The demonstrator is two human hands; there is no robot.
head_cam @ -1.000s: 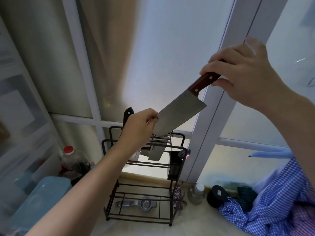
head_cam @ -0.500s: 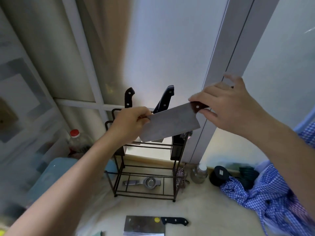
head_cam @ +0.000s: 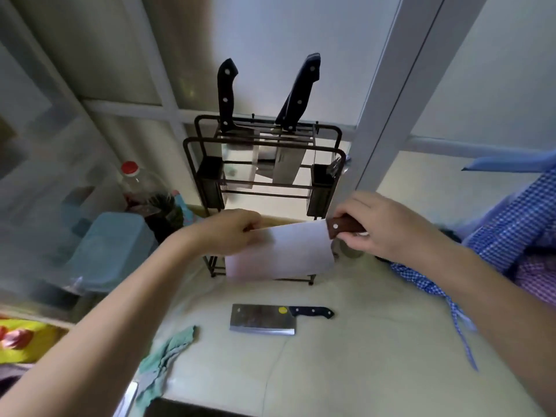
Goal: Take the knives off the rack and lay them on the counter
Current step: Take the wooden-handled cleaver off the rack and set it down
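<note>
hands (head_cam: 231, 233) grip broad steel cleaver (head_cam: 282, 255)

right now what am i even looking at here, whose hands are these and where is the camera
There is no machine here. The picture comes from a wide-angle camera worn on a person's head, looking forward and down, so the two bare arms reaching in belong to the wearer.

The right hand grips the brown wooden handle of a cleaver, and the left hand pinches the far end of its blade. It is held level above the counter, in front of a dark wire knife rack.

Two black-handled knives stand in the rack. One black-handled cleaver lies flat on the counter, with a green cloth to its left and a blue checked cloth at the right.
</note>
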